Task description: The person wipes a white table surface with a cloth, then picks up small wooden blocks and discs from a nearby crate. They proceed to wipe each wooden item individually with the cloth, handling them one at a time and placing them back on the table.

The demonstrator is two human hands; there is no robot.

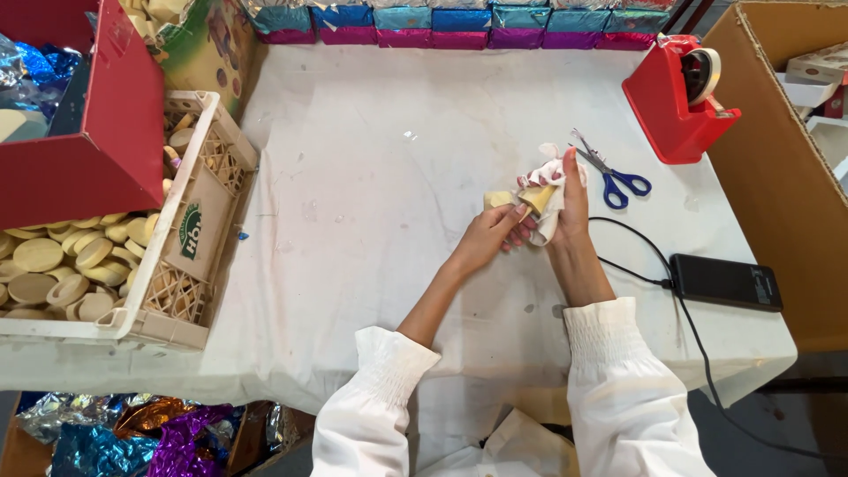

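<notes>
White cloth is covering the surface [380, 177], and the person in white sleeves is working over its middle, a little toward the right edge. The left hand [488, 237] is pinching a pale yellow bar of soap [500, 200] between its fingertips, holding it just above the cloth. The right hand [570, 199] is closing around a crumpled white rag [549, 172] with reddish marks, pressing it against the far end of the soap, so both hands are meeting on the same piece.

Just beside the right hand, toward the right edge, blue-handled scissors [618, 177] are lying flat. Beyond them, at the far right corner, a red tape dispenser [676, 97] is standing with a roll of tape on it. Near the right edge a black power bank [726, 281] is lying with a black cable [636, 243] running from it past the right wrist and another trailing off the near edge.

Along the far edge a row of shiny wrapped blocks [459, 25] in blue and purple is lining up. At the left edge a cream plastic crate [190, 230] is holding a heap of round pale soaps [62, 261], with a red box [97, 132] sitting across its top. A brown cardboard box [777, 177] is standing beyond the right edge, and crinkled foil sheets [132, 433] are showing below the near left corner.
</notes>
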